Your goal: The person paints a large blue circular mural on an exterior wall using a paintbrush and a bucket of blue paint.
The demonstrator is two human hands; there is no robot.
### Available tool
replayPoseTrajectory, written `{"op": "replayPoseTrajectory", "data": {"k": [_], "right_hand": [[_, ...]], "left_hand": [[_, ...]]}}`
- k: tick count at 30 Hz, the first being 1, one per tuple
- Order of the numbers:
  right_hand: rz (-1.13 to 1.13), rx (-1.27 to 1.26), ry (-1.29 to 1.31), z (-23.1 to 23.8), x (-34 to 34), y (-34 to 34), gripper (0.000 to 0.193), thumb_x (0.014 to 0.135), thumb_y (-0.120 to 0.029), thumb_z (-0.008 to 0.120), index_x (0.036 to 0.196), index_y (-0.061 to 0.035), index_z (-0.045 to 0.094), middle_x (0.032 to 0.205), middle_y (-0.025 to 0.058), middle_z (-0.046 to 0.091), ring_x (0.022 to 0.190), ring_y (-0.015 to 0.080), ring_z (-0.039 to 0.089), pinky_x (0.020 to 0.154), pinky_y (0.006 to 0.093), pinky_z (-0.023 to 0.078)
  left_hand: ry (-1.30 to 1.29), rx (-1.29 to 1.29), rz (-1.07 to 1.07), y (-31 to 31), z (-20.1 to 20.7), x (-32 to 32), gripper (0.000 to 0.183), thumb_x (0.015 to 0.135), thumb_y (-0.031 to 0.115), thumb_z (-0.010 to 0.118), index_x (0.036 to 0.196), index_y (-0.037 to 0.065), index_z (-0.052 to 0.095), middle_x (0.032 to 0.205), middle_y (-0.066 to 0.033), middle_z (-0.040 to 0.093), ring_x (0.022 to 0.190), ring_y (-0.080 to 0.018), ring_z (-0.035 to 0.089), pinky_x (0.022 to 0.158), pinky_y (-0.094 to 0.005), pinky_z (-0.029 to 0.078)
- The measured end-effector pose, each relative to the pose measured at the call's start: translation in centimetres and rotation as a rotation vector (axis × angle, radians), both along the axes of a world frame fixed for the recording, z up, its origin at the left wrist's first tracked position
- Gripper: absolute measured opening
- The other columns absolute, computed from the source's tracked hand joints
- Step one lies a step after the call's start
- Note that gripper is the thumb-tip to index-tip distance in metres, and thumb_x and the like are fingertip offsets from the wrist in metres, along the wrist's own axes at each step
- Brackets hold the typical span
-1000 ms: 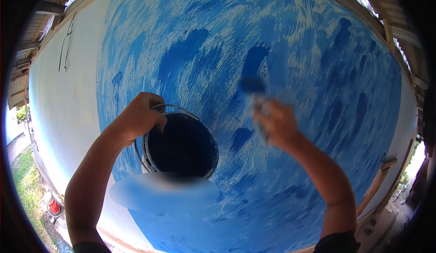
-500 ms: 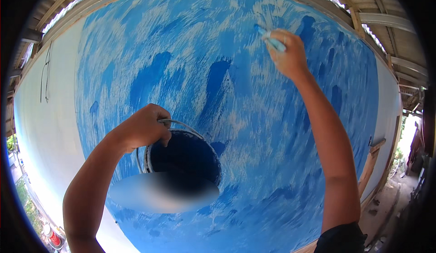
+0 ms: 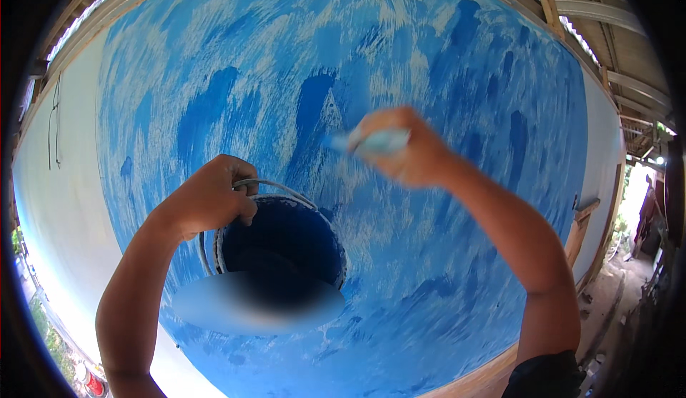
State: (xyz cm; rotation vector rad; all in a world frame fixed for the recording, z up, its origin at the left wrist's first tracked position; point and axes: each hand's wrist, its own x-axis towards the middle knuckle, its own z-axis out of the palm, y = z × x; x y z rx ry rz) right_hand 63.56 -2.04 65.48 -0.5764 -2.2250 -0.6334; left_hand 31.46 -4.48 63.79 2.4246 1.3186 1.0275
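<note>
My left hand (image 3: 214, 194) is closed round the rim and wire handle of a paint bucket (image 3: 286, 237), which is tilted with its dark blue inside facing me. A blurred patch hides the bucket's lower part. In my right hand (image 3: 400, 148) is a paintbrush (image 3: 371, 141) with a pale handle, smeared by motion. Its blue tip points left, above and to the right of the bucket. Behind both hands stands a large panel (image 3: 429, 241) covered in streaky blue and white strokes, with several darker blue patches.
Pale unpainted wall (image 3: 68, 155) borders the panel at the left. A thin dark cord (image 3: 54, 126) hangs there. At the right a wooden piece (image 3: 580, 230) leans by the panel's edge. A red and white container (image 3: 91, 382) stands at the lower left. Roof beams (image 3: 600, 13) run overhead.
My right hand has come down and to the left with the paintbrush, from the upper part of the panel toward the bucket. The bucket stays in my left hand. The view has shifted slightly.
</note>
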Motion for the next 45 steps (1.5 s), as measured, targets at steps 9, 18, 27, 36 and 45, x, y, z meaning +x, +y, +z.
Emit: {"op": "replayPoseTrajectory", "data": {"k": [9, 18, 27, 36, 45], "right_hand": [[-0.096, 0.467, 0.370, -3.9, 7.3, 4.2, 0.023, 0.081, -0.007, 0.079, 0.104, -0.0106, 0.078, 0.118, 0.0141, 0.074, 0.106, 0.0266, 0.074, 0.083, 0.0355, 0.063], [-0.028, 0.013, -0.191, -16.2, 0.6, -0.4, 0.033, 0.075, -0.011, 0.086, 0.105, -0.0112, 0.073, 0.115, 0.0129, 0.074, 0.096, 0.0236, 0.073, 0.073, 0.0360, 0.064], [-0.076, 0.340, 0.290, -3.3, 3.5, -0.3, 0.015, 0.086, -0.003, 0.078, 0.099, -0.0093, 0.075, 0.116, 0.0181, 0.073, 0.103, 0.0247, 0.074, 0.077, 0.0358, 0.064], [-0.166, 0.343, -0.097, -16.4, -3.4, 2.3, 0.025, 0.078, -0.008, 0.081, 0.102, -0.0072, 0.073, 0.123, 0.0189, 0.070, 0.107, 0.0311, 0.072, 0.078, 0.0398, 0.064], [-0.124, -0.356, 0.319, -5.2, -0.3, 0.3, 0.021, 0.083, -0.005, 0.082, 0.102, -0.0119, 0.077, 0.094, 0.0108, 0.077, 0.086, 0.0206, 0.076, 0.071, 0.0316, 0.062]], "left_hand": [[0.037, 0.013, 0.083, -1.0, -2.6, -1.2, 0.014, 0.064, -0.002, 0.073, 0.070, 0.002, 0.060, 0.061, -0.0014, 0.049, 0.057, -0.0129, 0.044, 0.054, -0.0338, 0.037], [0.092, -0.101, 0.111, -0.1, -4.3, -0.7, 0.015, 0.063, -0.001, 0.073, 0.072, 0.001, 0.062, 0.061, -0.0022, 0.049, 0.058, -0.0131, 0.044, 0.055, -0.0338, 0.036], [0.099, -0.110, 0.101, 1.0, -5.5, 0.0, 0.021, 0.058, -0.003, 0.076, 0.073, 0.002, 0.062, 0.064, -0.0014, 0.049, 0.062, -0.0125, 0.042, 0.058, -0.0329, 0.035], [0.028, -0.107, 0.075, 1.9, -6.7, -1.5, 0.018, 0.063, -0.002, 0.073, 0.072, 0.001, 0.058, 0.065, -0.0005, 0.045, 0.063, -0.0138, 0.042, 0.060, -0.0342, 0.038], [0.028, -0.094, 0.034, 1.9, -7.5, -1.5, 0.018, 0.064, -0.005, 0.072, 0.070, 0.003, 0.056, 0.064, 0.0025, 0.039, 0.060, -0.0094, 0.038, 0.056, -0.0304, 0.037]]}}
